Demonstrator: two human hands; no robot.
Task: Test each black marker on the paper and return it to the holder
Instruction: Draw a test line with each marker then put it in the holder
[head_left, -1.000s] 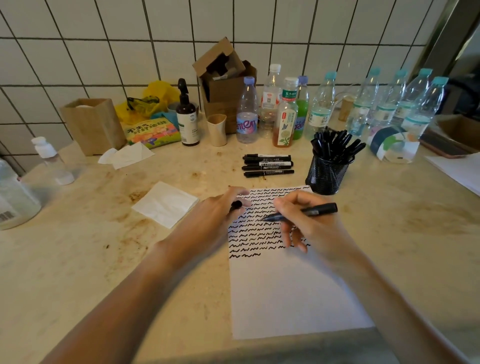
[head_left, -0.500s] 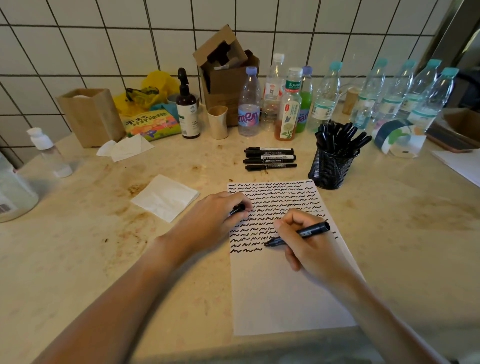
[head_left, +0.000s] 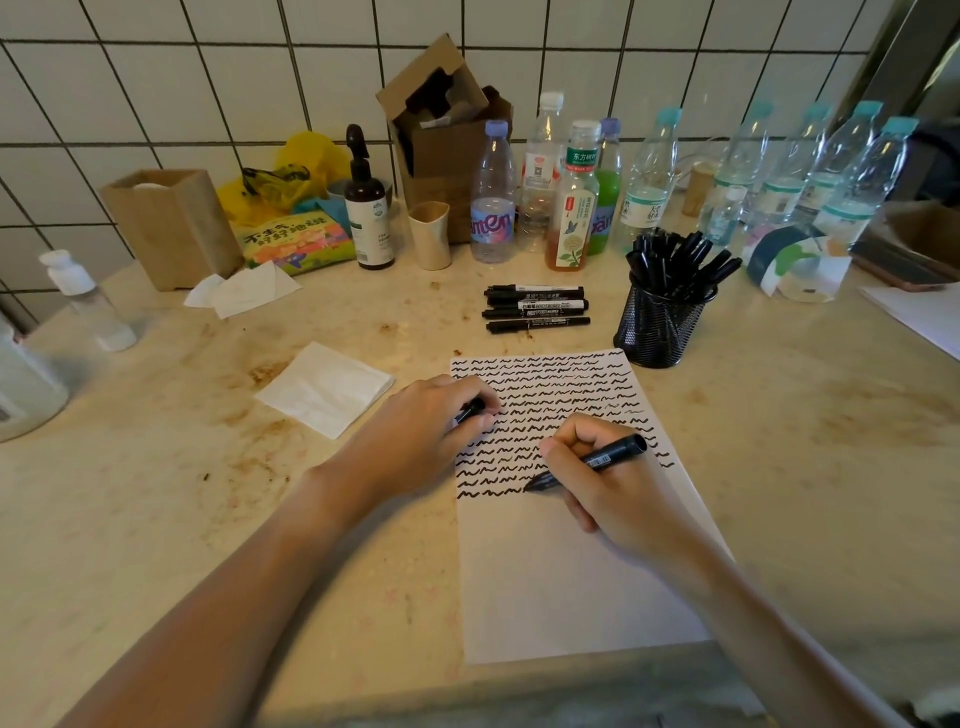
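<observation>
The paper (head_left: 571, 571) lies on the counter (head_left: 156, 519) in front of the person, and its upper half is already filled with rows of short black squiggles, so a good many trial marks are down. The lowest row is only partly written: it runs from the left edge to about the middle of the sheet, where the tip of the marker (head_left: 587, 464) now meets the paper. The lower half of the sheet is bare.

The right hand (head_left: 602, 483) grips this marker in a writing hold, fingers curled round the barrel. The marker's long axis runs from lower left to upper right, with the tip pointing down and left onto the paper and the blunt rear end rising up and right, past the knuckles.

The left hand (head_left: 421, 431) rests at the left edge of the sheet, its fingers curled round a small black piece (head_left: 470, 410), most likely the cap.

The mesh holder (head_left: 657, 327) stands just beyond the paper's upper right corner, crowded with black markers, caps upward. Four more markers (head_left: 535, 307) lie side by side on the counter beyond the sheet, pointing left to right; whether they are tested or set aside cannot be told. This marker's stroke looks unfinished; capping it and returning it to the holder remain.
</observation>
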